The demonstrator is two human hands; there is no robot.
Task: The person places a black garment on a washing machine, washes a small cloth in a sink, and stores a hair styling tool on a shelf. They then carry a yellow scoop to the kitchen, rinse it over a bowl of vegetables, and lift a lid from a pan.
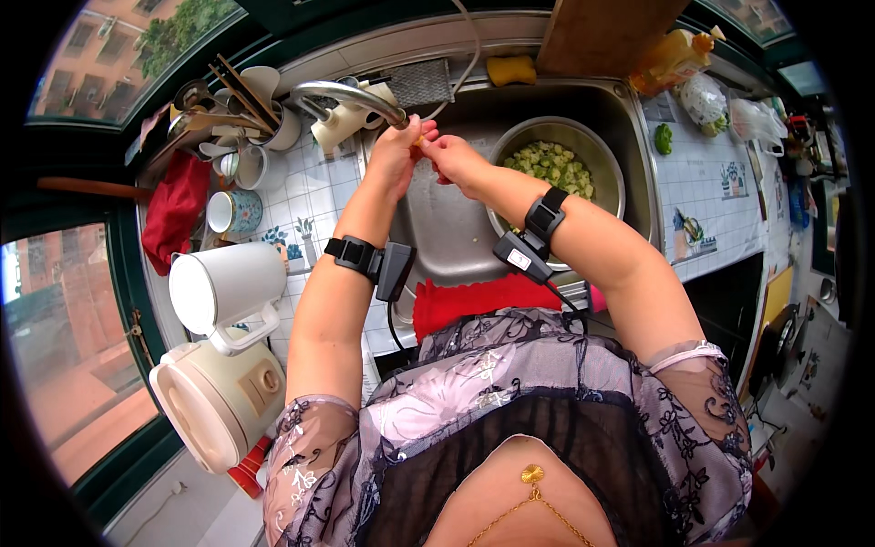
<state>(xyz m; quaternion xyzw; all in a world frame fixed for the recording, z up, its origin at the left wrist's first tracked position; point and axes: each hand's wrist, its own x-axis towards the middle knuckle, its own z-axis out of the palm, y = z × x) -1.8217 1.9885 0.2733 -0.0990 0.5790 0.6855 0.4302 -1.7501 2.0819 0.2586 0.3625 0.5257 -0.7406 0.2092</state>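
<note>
Both hands meet over the sink [448,236], just below the spout of the metal faucet [355,90]. My left hand [395,156] is raised under the spout with its fingers partly curled. The fingertips of my right hand [456,163] are pinched together and touch the left fingers. A small yellow-orange thing [419,141] shows at the right fingertips; what it is cannot be made out. Under and beyond my right forearm, a round metal basin [617,181] stands in the sink. It holds chopped pale-green vegetable pieces [552,167], partly hidden by the arm.
A yellow sponge [511,70] lies on the sink's back rim. Left of the sink are a utensil holder [284,130], a patterned mug [236,210], a white kettle [236,284] and a rice cooker [225,396]. A green vegetable piece [663,139] rests right. A red cloth [478,304] hangs in front.
</note>
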